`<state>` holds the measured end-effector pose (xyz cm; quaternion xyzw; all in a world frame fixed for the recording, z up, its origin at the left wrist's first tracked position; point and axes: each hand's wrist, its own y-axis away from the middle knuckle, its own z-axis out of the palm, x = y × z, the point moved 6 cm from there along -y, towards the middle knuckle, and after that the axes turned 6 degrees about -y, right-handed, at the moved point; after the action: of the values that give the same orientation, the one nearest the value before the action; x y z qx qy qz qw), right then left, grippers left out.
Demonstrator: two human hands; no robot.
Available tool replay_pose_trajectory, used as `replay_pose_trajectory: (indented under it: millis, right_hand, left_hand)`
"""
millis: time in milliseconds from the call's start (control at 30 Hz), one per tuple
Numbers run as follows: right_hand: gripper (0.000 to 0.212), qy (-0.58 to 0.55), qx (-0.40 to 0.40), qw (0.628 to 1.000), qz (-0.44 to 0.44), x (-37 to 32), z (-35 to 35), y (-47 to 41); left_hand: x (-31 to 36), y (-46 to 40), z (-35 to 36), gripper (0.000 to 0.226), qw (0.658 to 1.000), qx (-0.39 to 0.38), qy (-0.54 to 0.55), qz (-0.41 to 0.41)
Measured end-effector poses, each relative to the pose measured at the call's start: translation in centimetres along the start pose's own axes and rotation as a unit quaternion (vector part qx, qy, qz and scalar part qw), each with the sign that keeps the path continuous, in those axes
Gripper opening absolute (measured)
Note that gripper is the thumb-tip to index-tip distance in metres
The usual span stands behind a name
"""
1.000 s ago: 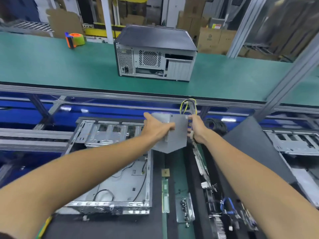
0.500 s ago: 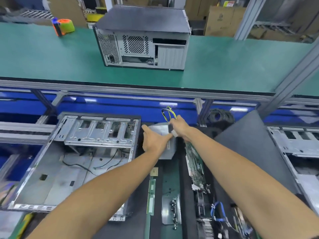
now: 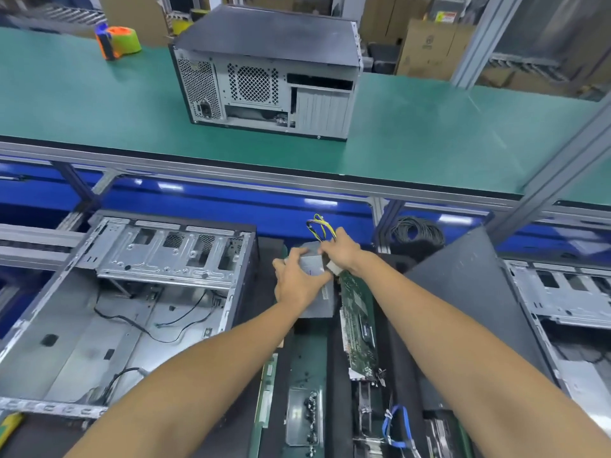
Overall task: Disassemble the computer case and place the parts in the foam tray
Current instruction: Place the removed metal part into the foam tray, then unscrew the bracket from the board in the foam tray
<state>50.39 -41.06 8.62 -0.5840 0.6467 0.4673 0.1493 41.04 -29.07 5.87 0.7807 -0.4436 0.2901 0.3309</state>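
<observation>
Gripping a power supply (image 3: 317,304), both hands (image 3: 299,285) (label seemingly unreadable).

The opened computer case (image 3: 132,309) is bare, dull grey sheet metal, scuffed along its edges. The power supply (image 3: 317,299) is matt grey metal. The foam tray (image 3: 334,365) looks black, soft and matt. The conveyor belt (image 3: 429,133) is smooth green, faintly sheened.

Both my bare forearms reach forward and converge ahead of me. My left hand (image 3: 297,285) lies palm-down, fingers (image 3: 292,257) curled over the far edge of what it grips. My right hand (image 3: 342,251) sits just beyond, knuckles up, its fingers pinching closed.
</observation>
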Motion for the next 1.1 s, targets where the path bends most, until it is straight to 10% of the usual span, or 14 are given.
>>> replay_pose_trajectory:
  millis: [533, 700, 800, 900, 1100]
  right_hand:
    - [0.009, 0.284, 0.019, 0.958, -0.047, 3.1, 1.8, -1.1]
    - [0.015, 0.392, -0.042, 0.911, -0.119, 2.0, 3.9, -0.8]
    - [0.017, 0.436, -0.024, 0.887, -0.151, 1.3, 4.9, -0.1]
    - [0.038, 0.505, -0.035, 0.846, -0.169, 1.1, 6.0, 0.9]
    - [0.024, 0.556, -0.004, 0.803, -0.216, 0.3, 6.9, 3.5]
  left_hand:
    - [-3.6, -2.7, 2.6, 0.052, 0.985, -0.064, -0.068, 0.143]
    - [-3.7, -2.2, 3.6, 0.027, 0.994, -0.051, 0.093, 0.041]
    - [-4.2, -1.8, 2.9, 0.035, 0.993, -0.073, -0.038, 0.086]
    - [-5.0, -0.2, 4.1, 0.079, 0.91, -0.079, -0.354, 0.201]
    - [-5.1, 1.5, 4.8, 0.095, 0.843, -0.053, -0.486, 0.225]
